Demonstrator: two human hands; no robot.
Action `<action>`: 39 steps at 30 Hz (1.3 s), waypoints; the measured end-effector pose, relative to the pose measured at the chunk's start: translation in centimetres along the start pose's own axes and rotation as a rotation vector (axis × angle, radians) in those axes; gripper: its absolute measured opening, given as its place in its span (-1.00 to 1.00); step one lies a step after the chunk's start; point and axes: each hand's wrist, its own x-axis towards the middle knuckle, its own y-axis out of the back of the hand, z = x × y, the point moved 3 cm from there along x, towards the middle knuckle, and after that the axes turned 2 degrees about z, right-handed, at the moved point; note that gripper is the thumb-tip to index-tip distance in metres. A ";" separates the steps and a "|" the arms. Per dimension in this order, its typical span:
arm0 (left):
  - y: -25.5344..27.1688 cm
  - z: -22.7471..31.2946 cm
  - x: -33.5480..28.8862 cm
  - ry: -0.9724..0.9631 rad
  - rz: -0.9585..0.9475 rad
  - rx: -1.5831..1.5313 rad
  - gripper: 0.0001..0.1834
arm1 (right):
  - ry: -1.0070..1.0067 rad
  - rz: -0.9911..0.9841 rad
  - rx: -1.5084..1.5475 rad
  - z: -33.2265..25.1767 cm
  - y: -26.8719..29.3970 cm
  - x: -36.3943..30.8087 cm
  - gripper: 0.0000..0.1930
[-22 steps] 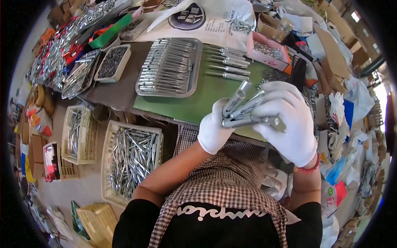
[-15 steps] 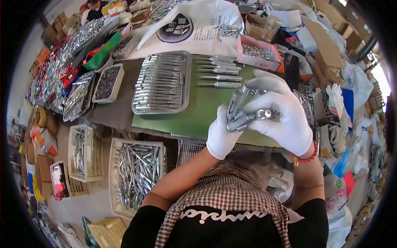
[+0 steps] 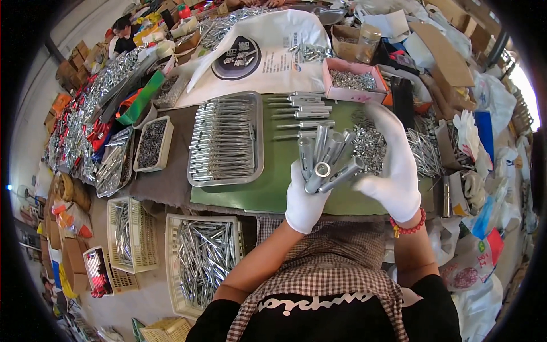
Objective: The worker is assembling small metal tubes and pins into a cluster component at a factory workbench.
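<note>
Several metal tubes [image 3: 331,149] fill the left hand [image 3: 305,202], a printed sack [image 3: 272,67] beyond.

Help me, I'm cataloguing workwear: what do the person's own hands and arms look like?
The left hand and right hand wear plain white gloves. A red beaded bracelet with a small gold-coloured charm circles the right wrist. Forearms are bare below short black sleeves.
</note>
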 end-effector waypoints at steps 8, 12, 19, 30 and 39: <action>-1.0 -2.1 0.2 -0.248 -0.012 0.117 -0.42 | -0.275 0.156 0.527 0.1 -6.3 -0.9 0.04; 0.4 -1.1 1.1 -0.273 -0.119 0.119 -0.36 | -0.384 0.335 0.432 0.9 -7.3 -2.1 -0.40; -0.3 -0.8 1.5 -0.101 -0.217 -0.066 -0.41 | -0.315 0.240 0.324 1.6 -7.7 -2.0 -0.52; -0.6 0.0 6.5 -0.562 -0.413 1.039 -0.62 | -0.329 0.042 0.039 7.7 -6.3 -2.8 -0.51; -2.3 -1.3 9.6 -0.539 -0.419 1.029 -0.60 | -0.371 -0.084 -0.142 12.5 -7.9 -1.1 -0.34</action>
